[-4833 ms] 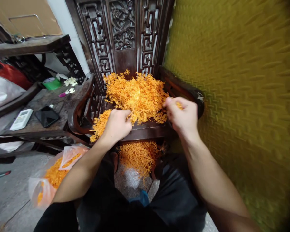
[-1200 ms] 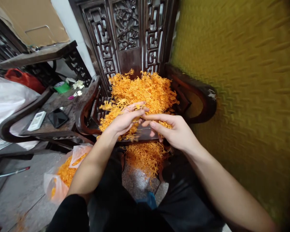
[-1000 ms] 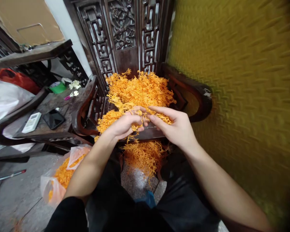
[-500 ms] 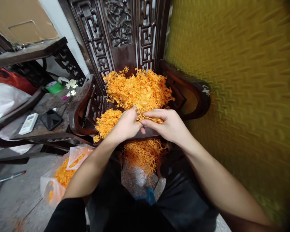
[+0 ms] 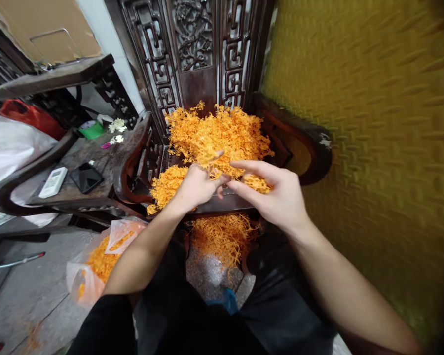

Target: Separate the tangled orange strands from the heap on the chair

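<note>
Orange, thread-like strands with frilly tips, resembling cordyceps, lie in a large pile [image 5: 225, 130] on the dark carved wooden chair seat [image 5: 229, 203]. A smaller orange pile [image 5: 168, 185] sits at the seat's front left. My left hand [image 5: 198, 187] is over the front of the seat, closed around a small bunch of orange strands [image 5: 208, 159]. My right hand [image 5: 277, 192] curves in from the right, its thumb and forefinger tips close to my left fingers. A clump of strands [image 5: 257, 183] shows inside its curl. Its other fingers are hidden.
Below the seat edge is a heap of stringy orange stalks [image 5: 224, 236]. A plastic bag [image 5: 87, 283] of orange pieces stands at floor left. The side table holds a phone [image 5: 86, 177], a white remote [image 5: 53, 182] and green tape [image 5: 92, 129]. A yellow textured panel [image 5: 366, 123] rises at right.
My right hand has shifted right and opened wider between thumb and forefinger, the clump moving with it. My left fingers have spread somewhat. The whole view has shifted slightly.
</note>
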Demonstrator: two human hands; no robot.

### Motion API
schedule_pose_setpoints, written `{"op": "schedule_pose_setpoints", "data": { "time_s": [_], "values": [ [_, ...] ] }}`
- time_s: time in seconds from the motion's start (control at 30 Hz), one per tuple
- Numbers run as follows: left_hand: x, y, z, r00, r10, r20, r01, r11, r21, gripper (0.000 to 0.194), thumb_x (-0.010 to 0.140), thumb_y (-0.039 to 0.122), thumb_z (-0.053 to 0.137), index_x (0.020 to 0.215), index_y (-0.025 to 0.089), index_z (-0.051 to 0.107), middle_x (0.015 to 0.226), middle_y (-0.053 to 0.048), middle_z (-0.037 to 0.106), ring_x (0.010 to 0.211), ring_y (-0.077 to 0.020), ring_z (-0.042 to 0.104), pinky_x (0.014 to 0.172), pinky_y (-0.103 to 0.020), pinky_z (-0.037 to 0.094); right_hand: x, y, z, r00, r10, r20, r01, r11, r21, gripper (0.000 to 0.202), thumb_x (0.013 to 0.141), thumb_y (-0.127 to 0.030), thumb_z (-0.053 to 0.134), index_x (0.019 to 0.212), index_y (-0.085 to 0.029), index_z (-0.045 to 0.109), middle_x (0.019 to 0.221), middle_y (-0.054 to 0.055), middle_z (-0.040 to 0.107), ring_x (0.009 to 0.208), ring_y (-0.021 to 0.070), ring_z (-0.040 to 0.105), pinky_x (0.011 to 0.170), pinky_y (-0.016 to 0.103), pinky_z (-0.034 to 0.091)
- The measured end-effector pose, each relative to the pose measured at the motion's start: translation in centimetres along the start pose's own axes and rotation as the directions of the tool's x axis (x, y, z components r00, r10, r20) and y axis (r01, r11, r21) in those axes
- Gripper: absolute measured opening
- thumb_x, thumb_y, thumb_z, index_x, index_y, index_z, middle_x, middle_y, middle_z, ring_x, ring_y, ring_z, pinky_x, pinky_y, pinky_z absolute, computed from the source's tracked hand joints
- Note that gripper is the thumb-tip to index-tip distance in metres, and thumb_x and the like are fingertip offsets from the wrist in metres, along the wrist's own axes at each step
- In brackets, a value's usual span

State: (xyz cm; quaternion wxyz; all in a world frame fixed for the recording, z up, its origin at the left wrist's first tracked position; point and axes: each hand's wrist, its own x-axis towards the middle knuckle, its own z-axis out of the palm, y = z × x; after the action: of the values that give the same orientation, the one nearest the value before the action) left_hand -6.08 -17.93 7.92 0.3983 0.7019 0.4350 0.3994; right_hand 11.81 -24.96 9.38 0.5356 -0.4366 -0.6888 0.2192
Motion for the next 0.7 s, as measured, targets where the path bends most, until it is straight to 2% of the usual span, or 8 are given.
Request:
{"op": "schedule_pose_setpoints", "data": {
  "time_s": [0.1,0.17,0.27,0.4,0.5,0.53,0.6,0.7],
  "values": [
    [-0.5,0.5,0.0,0.975,0.044,0.218,-0.041,0.999,-0.016,0.043,0.081,0.013,0.065,0.123,0.016,0.072,0.073,-0.004,0.074,0.057,-0.0182,0.07,0.059,-0.031,0.06,0.6,1.3,0.6,0.992,0.104,0.067,-0.1,0.993,-0.059,0.04,0.084,-0.039,0.084,0.118,-0.018,0.081,0.113,0.009,0.082,0.099,0.0273,0.079,0.092,0.039,0.062],
    [-0.8,0.8,0.0,0.97,0.074,0.233,-0.081,0.996,0.023,0.052,0.075,0.006,0.061,0.124,0.016,0.072,0.074,-0.004,0.073,0.066,-0.0192,0.072,0.063,-0.029,0.06,0.8,1.7,0.9,0.989,0.098,0.106,-0.091,0.993,-0.073,0.027,0.088,-0.037,0.081,0.107,-0.018,0.084,0.102,0.008,0.084,0.09,0.0251,0.079,0.085,0.036,0.061],
    [-1.2,1.0,-0.1,0.974,0.049,0.221,-0.063,0.997,0.054,0.066,0.071,0.001,0.059,0.135,0.015,0.068,0.066,0.0,0.07,0.062,-0.0178,0.07,0.067,-0.03,0.06,0.6,1.5,1.2,0.995,-0.031,0.097,0.039,0.996,-0.083,0.015,0.095,-0.027,0.072,0.088,-0.019,0.082,0.083,0.004,0.081,0.074,0.0181,0.074,0.077,0.031,0.057],
    [-0.9,0.4,-0.2,0.991,-0.021,0.134,0.025,0.999,-0.031,0.079,0.077,0.01,0.07,0.154,0.019,0.054,0.071,0.001,0.075,0.053,-0.0153,0.065,0.06,-0.029,0.055,-0.5,-0.4,1.0,0.96,-0.275,0.047,0.274,0.961,0.029,0.013,0.096,-0.02,0.07,0.085,-0.02,0.078,0.074,0.002,0.074,0.064,0.0136,0.066,0.066,0.027,0.053],
    [0.3,-0.3,-0.3,0.993,-0.12,0.017,0.121,0.99,-0.077,0.062,0.084,0.016,0.071,0.145,0.015,0.057,0.076,-0.003,0.078,0.047,-0.0125,0.062,0.05,-0.026,0.046,-1.2,-2.1,0.5,0.912,-0.375,0.168,0.334,0.915,0.227,0.004,0.093,-0.02,0.074,0.091,-0.022,0.076,0.075,0.001,0.074,0.063,0.0128,0.066,0.063,0.026,0.052],
    [0.7,-0.5,-0.3,0.986,-0.168,0.007,0.167,0.976,-0.139,0.055,0.087,0.016,0.069,0.141,0.014,0.057,0.077,-0.004,0.078,0.045,-0.0117,0.061,0.047,-0.024,0.042,-1.3,-2.5,0.2,0.903,-0.372,0.218,0.309,0.911,0.273,0.003,0.093,-0.019,0.075,0.092,-0.022,0.076,0.076,0.001,0.075,0.065,0.013,0.067,0.064,0.025,0.053],
    [1.3,-0.4,-0.5,0.965,-0.253,0.067,0.261,0.907,-0.331,0.049,0.089,0.016,0.069,0.136,0.013,0.054,0.08,-0.006,0.079,0.048,-0.012,0.064,0.047,-0.023,0.042,-1.1,-2.5,-0.2,0.92,-0.276,0.28,0.188,0.934,0.304,0.003,0.092,-0.019,0.074,0.09,-0.021,0.075,0.085,0.003,0.078,0.074,0.0145,0.072,0.072,0.027,0.057],
    [1.5,0.1,-0.7,0.924,-0.317,0.215,0.38,0.694,-0.612,0.038,0.09,0.018,0.071,0.126,0.014,0.057,0.093,-0.01,0.081,0.065,-0.015,0.073,0.06,-0.025,0.053,-0.6,-1.3,-0.5,0.959,0.028,0.283,-0.117,0.945,0.304,0.011,0.091,-0.021,0.075,0.082,-0.018,0.07,0.099,0.008,0.081,0.077,0.0161,0.075,0.075,0.031,0.061]
  ]
}}
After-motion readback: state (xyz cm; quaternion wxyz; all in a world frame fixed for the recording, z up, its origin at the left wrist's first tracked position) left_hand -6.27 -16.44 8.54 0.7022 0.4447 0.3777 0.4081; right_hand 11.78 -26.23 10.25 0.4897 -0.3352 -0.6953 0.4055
